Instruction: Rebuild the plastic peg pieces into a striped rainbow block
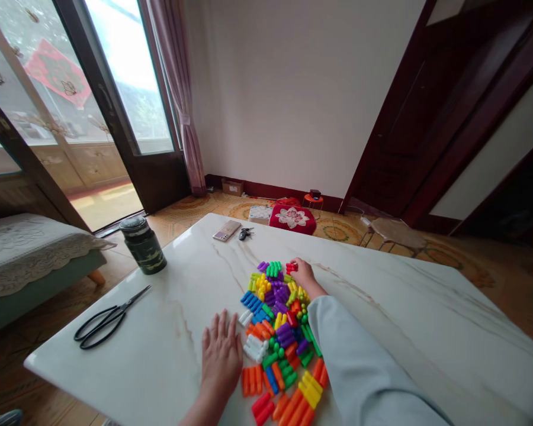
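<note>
A pile of colourful plastic building pieces [285, 334], ribbed like joined tubes, spreads over the white marble-look table [173, 337]. My left hand [222, 354] lies flat on the table at the pile's left side, fingers stretched out, beside white and orange pieces. At the far end of the pile my right hand [304, 274] reaches forward, its fingers closed on a red plastic piece [291, 268]. Green pieces [274, 269] and purple ones lie just left of it. The right forearm in a pale sleeve covers part of the table along the pile's right side.
Black-handled scissors [111, 319] lie at the left, points away from me. A dark camouflage jar [143, 245] stands near the left edge. Towards the far edge are a phone [226, 231] and keys [245, 234]. Beyond the table stand a red cushioned stool [292, 219] and a round-topped stool [397, 234].
</note>
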`<state>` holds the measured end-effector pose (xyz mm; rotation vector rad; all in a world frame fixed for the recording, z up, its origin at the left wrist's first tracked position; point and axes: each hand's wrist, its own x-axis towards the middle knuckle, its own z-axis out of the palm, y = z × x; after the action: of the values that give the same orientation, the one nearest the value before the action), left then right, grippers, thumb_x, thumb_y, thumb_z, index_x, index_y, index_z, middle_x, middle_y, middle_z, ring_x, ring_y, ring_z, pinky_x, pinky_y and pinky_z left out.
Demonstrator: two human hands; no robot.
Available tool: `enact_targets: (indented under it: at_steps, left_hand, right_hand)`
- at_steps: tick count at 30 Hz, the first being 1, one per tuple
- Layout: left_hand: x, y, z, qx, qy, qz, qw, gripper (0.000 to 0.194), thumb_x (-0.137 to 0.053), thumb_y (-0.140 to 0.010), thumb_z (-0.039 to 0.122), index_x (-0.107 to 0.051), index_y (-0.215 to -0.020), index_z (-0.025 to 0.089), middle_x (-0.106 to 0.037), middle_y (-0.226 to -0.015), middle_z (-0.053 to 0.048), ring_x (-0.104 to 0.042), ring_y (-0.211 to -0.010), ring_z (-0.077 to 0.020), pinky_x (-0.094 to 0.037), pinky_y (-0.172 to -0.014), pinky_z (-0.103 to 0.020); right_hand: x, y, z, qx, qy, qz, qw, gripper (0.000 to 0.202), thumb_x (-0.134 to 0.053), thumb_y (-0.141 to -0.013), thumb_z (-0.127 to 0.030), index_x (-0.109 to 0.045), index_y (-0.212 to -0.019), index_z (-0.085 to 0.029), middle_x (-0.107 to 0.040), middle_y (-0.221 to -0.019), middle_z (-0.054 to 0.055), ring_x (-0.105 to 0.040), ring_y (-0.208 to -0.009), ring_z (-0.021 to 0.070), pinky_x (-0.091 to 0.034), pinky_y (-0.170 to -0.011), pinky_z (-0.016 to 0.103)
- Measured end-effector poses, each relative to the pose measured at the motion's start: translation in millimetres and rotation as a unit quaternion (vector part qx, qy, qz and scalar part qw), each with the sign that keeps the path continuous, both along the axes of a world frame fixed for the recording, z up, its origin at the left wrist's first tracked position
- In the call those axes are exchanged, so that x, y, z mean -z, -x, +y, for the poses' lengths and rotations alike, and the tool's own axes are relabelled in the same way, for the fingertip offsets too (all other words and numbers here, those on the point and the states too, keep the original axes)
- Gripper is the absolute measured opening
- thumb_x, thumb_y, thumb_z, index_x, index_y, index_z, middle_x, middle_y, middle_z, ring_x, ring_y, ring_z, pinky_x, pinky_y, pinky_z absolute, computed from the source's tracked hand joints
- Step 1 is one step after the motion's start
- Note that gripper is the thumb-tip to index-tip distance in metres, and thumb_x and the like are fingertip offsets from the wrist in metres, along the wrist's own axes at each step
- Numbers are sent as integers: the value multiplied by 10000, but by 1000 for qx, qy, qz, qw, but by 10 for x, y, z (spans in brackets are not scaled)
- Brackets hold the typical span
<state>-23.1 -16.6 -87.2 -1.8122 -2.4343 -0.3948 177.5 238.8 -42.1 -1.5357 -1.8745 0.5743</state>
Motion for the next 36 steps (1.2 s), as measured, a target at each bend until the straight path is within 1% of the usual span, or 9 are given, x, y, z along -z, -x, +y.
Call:
enact_targets:
  at_steps: [5, 10, 14, 18, 20, 23, 28, 31, 36]
  left_hand:
    - [-22, -11, -10, 1, -3, 10, 1000, 478, -381, -928, 257, -483, -1394, 225, -371, -1517, -91, -280, -1417, -290, -216, -1135, -496]
    - [-33, -18, -16, 6, -10, 11, 1000, 470, -372, -939, 280, -487, -1390, 215, -386, -1507, -107, -282, -1413, -298, -212, -1130, -500]
    - [-57, -24, -13, 5, -8, 12, 1000, 473, -375, -938, 287, -485, -1391, 210, -389, -1504, -113, -290, -1406, -300, -218, -1126, -500]
    - [-71, -27, -12, 4, -8, 13, 1000, 471, -376, -938, 290, -487, -1388, 205, -394, -1501, -115, -296, -1402, -298, -222, -1125, -497]
    - [-71, -30, -14, 3, -9, 15, 1000, 470, -373, -940, 289, -487, -1388, 204, -396, -1499, -113, -297, -1400, -299, -223, -1123, -498]
    - [-66, -33, -16, 2, -9, 20, 1000, 471, -360, -944, 288, -487, -1389, 201, -398, -1498, -115, -299, -1397, -301, -222, -1123, -497]
    - [-45, -29, -11, 2, -7, 29, 1000, 476, -349, -947, 294, -479, -1396, 206, -394, -1501, -112, -295, -1399, -298, -227, -1120, -494]
    - [-22, -21, -3, 2, -7, 36, 999, 477, -350, -944, 288, -480, -1397, 209, -395, -1501, -105, -284, -1405, -300, -228, -1119, -493]
    - [-7, -11, 2, 2, -9, 37, 999, 475, -353, -937, 270, -491, -1388, 212, -400, -1499, -101, -291, -1404, -293, -224, -1120, -491]
  right_hand:
    - [-65, -346, -420, 7, -14, 80, 997, 315, -505, -735, -222, -613, -1027, -171, -703, -980, 62, -655, -861, 175, -523, -755, 281]
    - [-43, -1010, -1009, 52, -15, 96, 994, 392, -434, -788, -324, -566, -1120, -162, -683, -990, 83, -656, -845, 207, -534, -642, 305]
    - [-85, -1483, -1330, 86, -32, 45, 995, 318, -487, -741, -242, -639, -1019, -217, -654, -988, 60, -623, -843, 210, -499, -721, 328]
    - [-115, -1632, -1481, 47, -26, -118, 992, 397, -478, -745, -111, -673, -1061, -254, -645, -1036, 64, -607, -938, 208, -450, -766, 296]
    - [-69, -1621, -1528, 33, -12, -177, 984, 445, -474, -761, -96, -639, -1143, -256, -654, -1034, 58, -608, -965, 205, -449, -768, 287]
    - [74, -1592, -1598, 84, 3, -146, 986, 431, -534, -780, -181, -582, -1205, -235, -670, -1025, 53, -628, -935, 209, -469, -759, 295]
    - [270, -1581, -1649, 146, -6, -88, 985, 238, -504, -821, -321, -641, -993, -231, -692, -993, 57, -652, -827, 201, -489, -740, 299]
    - [254, -1596, -1499, 172, -9, -88, 981, 228, -500, -811, -317, -659, -947, -226, -700, -980, 59, -652, -841, 199, -484, -756, 287]
    - [138, -1588, -991, 272, 25, -95, 957, 234, -513, -786, -293, -691, -902, -194, -711, -872, 96, -653, -792, 241, -468, -672, 310]
